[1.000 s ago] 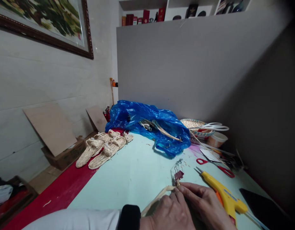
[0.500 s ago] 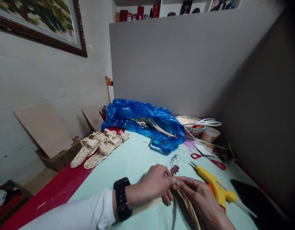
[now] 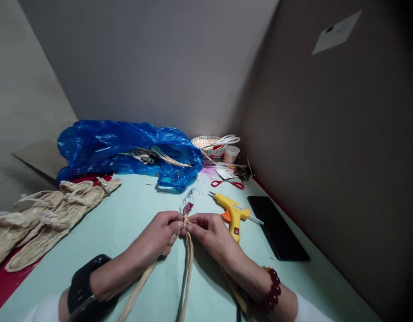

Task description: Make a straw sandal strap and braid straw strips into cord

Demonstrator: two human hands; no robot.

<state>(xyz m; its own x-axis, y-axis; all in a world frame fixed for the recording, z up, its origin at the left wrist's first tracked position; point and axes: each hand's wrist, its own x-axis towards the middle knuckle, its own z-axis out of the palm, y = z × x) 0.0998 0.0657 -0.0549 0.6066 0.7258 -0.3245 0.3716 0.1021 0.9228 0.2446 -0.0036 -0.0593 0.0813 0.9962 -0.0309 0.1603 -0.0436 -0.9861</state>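
My left hand and my right hand meet at the middle of a pale green table. Both pinch the top of a bundle of straw strips. The strips run from my fingertips down toward me, and one long strip passes under my left wrist. A small dark red binder clip sits at the bundle's far end, touching my fingertips. My left wrist wears a black watch, my right wrist a bracelet of dark red beads.
A yellow glue gun lies just right of my right hand, a black phone beyond it. Red scissors, a woven bowl with white scissors and a cup stand at the back. A blue plastic bag and straw sandals lie left.
The camera has tilted down and turned right, so the wall picture and shelf left the view. My hands moved toward the table's middle, with both now pinching the strips at the clip.
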